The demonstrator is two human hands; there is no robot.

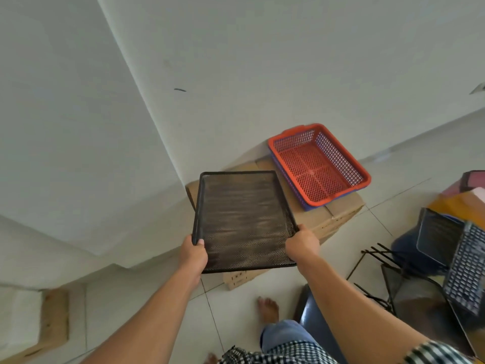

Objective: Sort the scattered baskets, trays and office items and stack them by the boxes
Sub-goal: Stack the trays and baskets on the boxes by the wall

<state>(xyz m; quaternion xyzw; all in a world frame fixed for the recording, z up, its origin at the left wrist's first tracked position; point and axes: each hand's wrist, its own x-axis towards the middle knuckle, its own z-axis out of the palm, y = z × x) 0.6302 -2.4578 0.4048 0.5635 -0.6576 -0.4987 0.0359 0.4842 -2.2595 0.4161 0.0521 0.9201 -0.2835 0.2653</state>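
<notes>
A white wall (262, 61) and a pale tiled floor (393, 195) meet at a corner, where one brown cardboard box (341, 208) stands against the wall. A second piece of cardboard (53, 316) sits at the lower left, well apart from it.

Over the near half of the box a person holds one black mesh tray (244, 219), flat and shallow, with its far end above the box top and its near end jutting out toward the camera. Whether the tray touches the box cannot be told.

On the far right part of the box sit two plastic baskets, nested: one red basket (319, 166) inside one blue basket (338, 197), of which only the rim and lower edge show. They lie just beside the tray's far right corner.

At the right edge of the floor a loose pile waits: one blue lattice basket (469, 269) tipped on its side, one dark mesh bin (438, 235) behind it and one black wire rack (380, 256) in front. The rest of the heap is blurred.

Both hands grip the tray near its near corners. The left hand (193, 254) clasps the left rim, thumb on top and fingers curled beneath. The right hand (301, 245) closes over the right rim, its fingers hidden under the mesh.

One bare foot (269, 310) stands on the tiles below the tray.
</notes>
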